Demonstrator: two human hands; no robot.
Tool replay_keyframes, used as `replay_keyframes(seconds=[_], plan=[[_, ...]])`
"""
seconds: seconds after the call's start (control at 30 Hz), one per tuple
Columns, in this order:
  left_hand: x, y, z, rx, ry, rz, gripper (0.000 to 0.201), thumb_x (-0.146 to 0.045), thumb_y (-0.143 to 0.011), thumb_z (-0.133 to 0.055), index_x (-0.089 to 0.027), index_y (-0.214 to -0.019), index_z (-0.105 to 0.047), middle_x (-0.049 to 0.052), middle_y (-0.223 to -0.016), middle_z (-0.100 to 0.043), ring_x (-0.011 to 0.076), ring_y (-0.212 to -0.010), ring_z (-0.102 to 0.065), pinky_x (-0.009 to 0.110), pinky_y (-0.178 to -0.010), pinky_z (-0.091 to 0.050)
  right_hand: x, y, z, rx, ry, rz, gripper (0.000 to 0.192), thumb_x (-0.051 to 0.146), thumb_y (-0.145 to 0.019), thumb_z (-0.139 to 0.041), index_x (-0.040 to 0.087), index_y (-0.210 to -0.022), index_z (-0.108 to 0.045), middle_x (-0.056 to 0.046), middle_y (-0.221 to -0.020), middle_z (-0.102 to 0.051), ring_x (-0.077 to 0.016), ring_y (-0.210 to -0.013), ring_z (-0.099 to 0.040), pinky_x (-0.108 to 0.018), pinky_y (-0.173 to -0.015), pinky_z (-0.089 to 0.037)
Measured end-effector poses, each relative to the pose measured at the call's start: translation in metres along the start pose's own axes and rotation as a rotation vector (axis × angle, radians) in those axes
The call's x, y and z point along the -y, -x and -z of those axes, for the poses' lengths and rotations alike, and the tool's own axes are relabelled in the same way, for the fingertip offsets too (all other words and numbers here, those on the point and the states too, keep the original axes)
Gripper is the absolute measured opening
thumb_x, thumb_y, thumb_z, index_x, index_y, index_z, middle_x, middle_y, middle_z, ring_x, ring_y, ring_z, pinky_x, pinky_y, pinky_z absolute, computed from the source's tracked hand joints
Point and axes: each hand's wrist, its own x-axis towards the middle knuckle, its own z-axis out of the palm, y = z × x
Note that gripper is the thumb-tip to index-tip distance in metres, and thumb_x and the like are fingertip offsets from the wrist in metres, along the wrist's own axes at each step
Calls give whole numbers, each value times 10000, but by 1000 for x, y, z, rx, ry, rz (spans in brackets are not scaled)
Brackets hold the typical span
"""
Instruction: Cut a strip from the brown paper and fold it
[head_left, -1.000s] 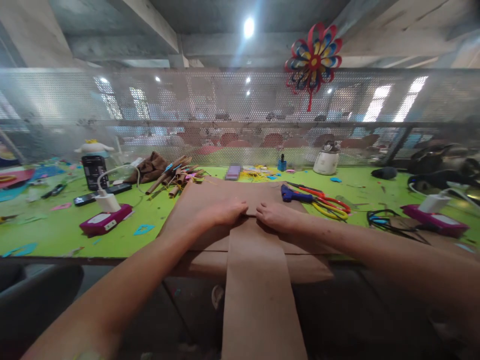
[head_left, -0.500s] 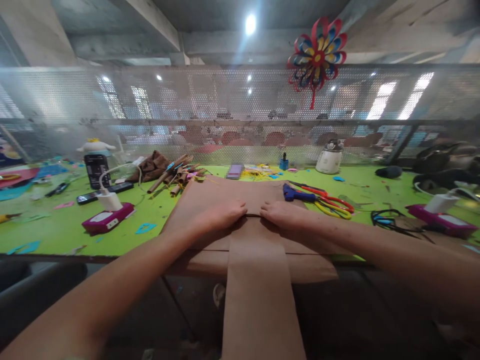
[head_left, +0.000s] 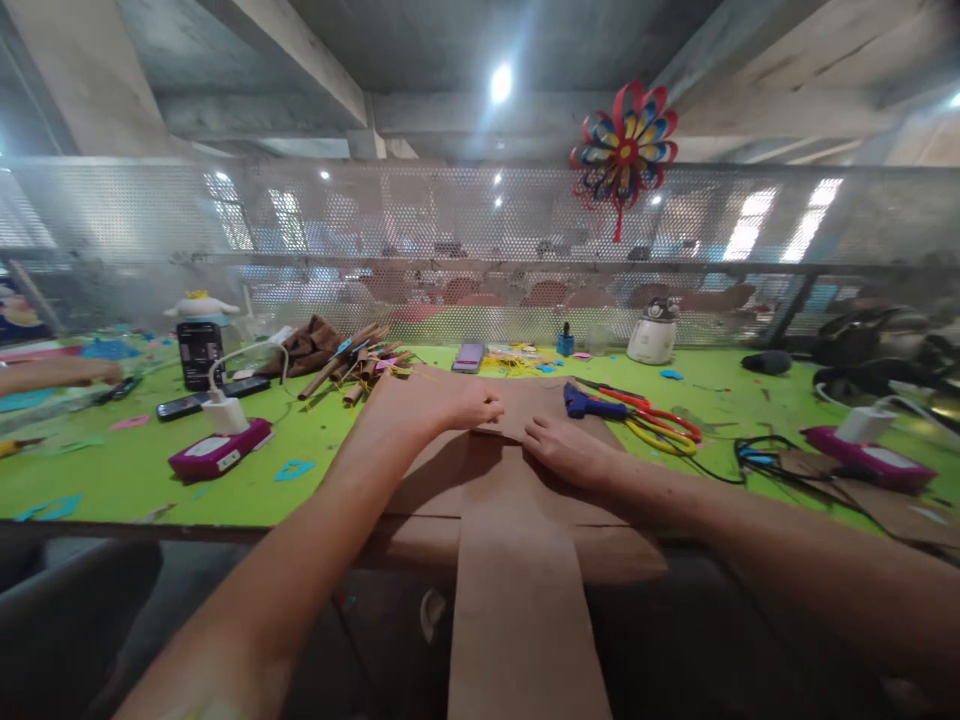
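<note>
Closest to us, a long brown strip (head_left: 521, 580) hangs over the table's edge, its near part running down past the person's forearms. Its far end lies flat on a wider brown sheet (head_left: 390, 410), right between and under the two hands. The left hand (head_left: 474, 405) sits at the top left of that end, fingers curled in together just over a folded edge; I can't tell whether the thumb pinches the paper from below. The right hand (head_left: 562, 450) lies lower, at the strip's right side, fingers loosely bent and close together, tips on the paper; whether they grip or only press, I can't make out. A little beyond, to the right, a blue glue gun (head_left: 592, 403) rests by red-handled scissors (head_left: 671, 422). Farther over the green table (head_left: 247, 500), brown tubes (head_left: 360, 368) lie heaped left of the sheet, and someone else's hand (head_left: 97, 373) reaches in at far left. At the back stands a white bottle (head_left: 651, 338), before a perforated screen (head_left: 435, 220) with a colourful pinwheel (head_left: 625, 152).
</note>
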Motion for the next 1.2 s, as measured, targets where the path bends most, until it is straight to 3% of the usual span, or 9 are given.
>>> replay_keyframes(seconds=[0.13,0.33,0.47,0.57,0.7,0.8,0.97,1.2], plan=[[8,-14,-10,144,120,-40,320,-301,-812,-425,-142,-581,-577,-10,-534,-515,103,-530,-396,219,-536,-312,1,3,0,-90,3,-87,183,92,-899,-419,93,-917,-600,-119,-897,-576,-221,-825,-478,-337,-757,-402],[18,5,-22,176,323,29,334,-431,-822,-493,-153,-640,-530,-32,-559,-448,101,-553,-370,231,-538,-287,1,-5,-6,-187,-146,-218,200,109,-899,-408,124,-867,-604,-114,-878,-570,-219,-844,-469,-330,-757,-399],[15,12,-17,236,465,113,360,-474,-799,-538,-163,-627,-478,-35,-502,-414,97,-475,-366,239,-490,-272,-18,-12,-2,-200,-502,-390,281,77,-773,-508,130,-1015,-640,-108,-947,-609,-214,-918,-512,-330,-812,-417],[12,12,-13,197,514,82,381,-500,-799,-541,-158,-642,-483,-41,-511,-405,88,-479,-352,229,-485,-274,-40,-16,9,-84,-920,-512,472,86,-710,-535,137,-1176,-595,-96,-1030,-643,-183,-895,-572,-290,-765,-455],[9,12,-11,97,505,45,352,-478,-811,-539,-134,-745,-565,-22,-623,-493,94,-567,-396,224,-547,-313,-49,-23,19,9,-1164,-500,286,337,-795,-552,150,-965,-686,-55,-869,-668,-148,-728,-560,-264,-660,-441],[9,13,-10,75,476,39,336,-454,-828,-517,-128,-784,-584,-23,-613,-494,99,-568,-406,226,-554,-313,-41,-27,11,-36,-1249,-551,360,482,-770,-572,137,-717,-658,-10,-640,-584,-117,-594,-478,-241,-564,-378],[13,12,-12,44,376,-9,347,-459,-840,-493,-132,-780,-594,-27,-595,-489,101,-565,-418,222,-553,-310,-32,-27,-12,-216,-1473,-646,348,470,-647,-703,133,-669,-618,25,-583,-517,-91,-549,-425,-229,-530,-318],[15,8,-17,-5,383,-7,321,-446,-817,-523,-137,-775,-600,-16,-652,-519,106,-611,-431,221,-574,-312,-28,-26,-8,-241,-1620,-838,339,439,-537,-755,151,-579,-583,50,-451,-446,-71,-440,-331,-241,-450,-216]])
